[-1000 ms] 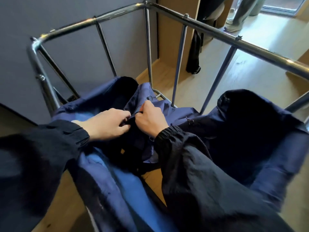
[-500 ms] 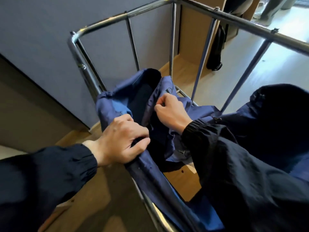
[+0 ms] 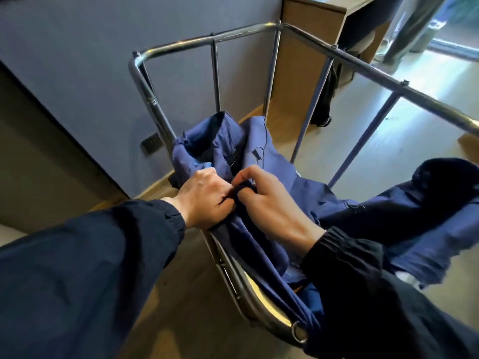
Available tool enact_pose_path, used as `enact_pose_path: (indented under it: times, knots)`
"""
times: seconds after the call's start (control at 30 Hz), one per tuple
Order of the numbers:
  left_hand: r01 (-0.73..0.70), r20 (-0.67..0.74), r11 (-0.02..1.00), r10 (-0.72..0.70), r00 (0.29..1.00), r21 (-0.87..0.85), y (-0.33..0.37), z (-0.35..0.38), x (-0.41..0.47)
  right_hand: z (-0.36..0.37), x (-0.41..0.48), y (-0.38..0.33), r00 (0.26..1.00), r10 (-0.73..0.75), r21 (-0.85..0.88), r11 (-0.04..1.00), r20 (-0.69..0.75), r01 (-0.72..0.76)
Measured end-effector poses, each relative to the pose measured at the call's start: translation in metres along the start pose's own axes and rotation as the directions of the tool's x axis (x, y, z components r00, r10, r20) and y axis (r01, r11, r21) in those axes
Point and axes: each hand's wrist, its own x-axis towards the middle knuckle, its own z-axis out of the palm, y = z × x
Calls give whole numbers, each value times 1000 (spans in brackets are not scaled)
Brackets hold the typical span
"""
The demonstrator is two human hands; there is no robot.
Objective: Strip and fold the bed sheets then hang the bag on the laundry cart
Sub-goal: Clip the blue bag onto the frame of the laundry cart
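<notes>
Since half a second ago: left hand (image 3: 204, 200) has left its spot on the near edge of the bag (image 3: 274, 161) and closed in on the right hand (image 3: 272, 206). Both now meet knuckle to knuckle at one bunched fold of hem. Head view has tipped, so more of the laundry cart (image 3: 202, 41) shows.

Bag: thin navy-blue cloth, matte, heavily creased, slack. It lies slumped inside the cart, well below the chrome top rail, with its near side draped over the lower rail (image 3: 243, 286) by the person's arms. Its far end stands up in two loose peaks by the uprights. A thin black cord with a small toggle (image 3: 256, 152) runs across the cloth just beyond the hands. The right-hand part falls into shadow (colour reads almost black there).

Left hand: curled, gripping the fold from its left side. Right hand: thumb and forefinger pinch the dark hem, fingers (image 3: 248, 173) arched over it.

Both sleeves (image 3: 90, 255) are dark. Cart stands on a wooden floor (image 3: 181, 320) beside a grey-blue wall (image 3: 77, 60), with a wooden cabinet (image 3: 305, 47) beyond its far corner.
</notes>
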Motion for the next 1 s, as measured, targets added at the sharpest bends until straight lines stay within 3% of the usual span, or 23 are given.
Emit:
enact_pose_path:
  times: [0.1, 0.2, 0.37, 0.57, 0.7, 0.77, 0.83, 1.0]
  knots:
    - [32, 20, 999, -33, 999, 28, -2, 4, -1, 7, 11, 12, 965, 262, 290, 924, -2, -250]
    - [24, -25, 1000, -23, 999, 13, 0, 2, -1, 9, 7, 25, 914, 387, 587, 715, 120, -380]
    - [33, -115, 997, -25, 993, 69, -1, 5, -7, 24, 4, 34, 930, 198, 842, 396, 311, -366]
    - [200, -370, 980, -187, 910, -4, 8, 16, -20, 14, 12, 46, 950, 112, 924, 224, 290, -309]
    - [290, -472, 955, -283, 835, -58, 33, 14, -38, 8, 10, 46, 965, 98, 970, -23, 243, -242]
    - [347, -357, 927, -375, 856, -143, 54, 15, -43, 6, 5, 43, 961, 109, 967, -35, 254, -252]
    - [406, -250, 901, -433, 866, -152, 67, 22, -41, 5, 1, 42, 957, 108, 961, 34, 270, -275]
    - [442, -287, 880, -474, 832, -170, 74, 35, -38, 2, -7, 42, 954, 95, 947, 122, 285, -296]
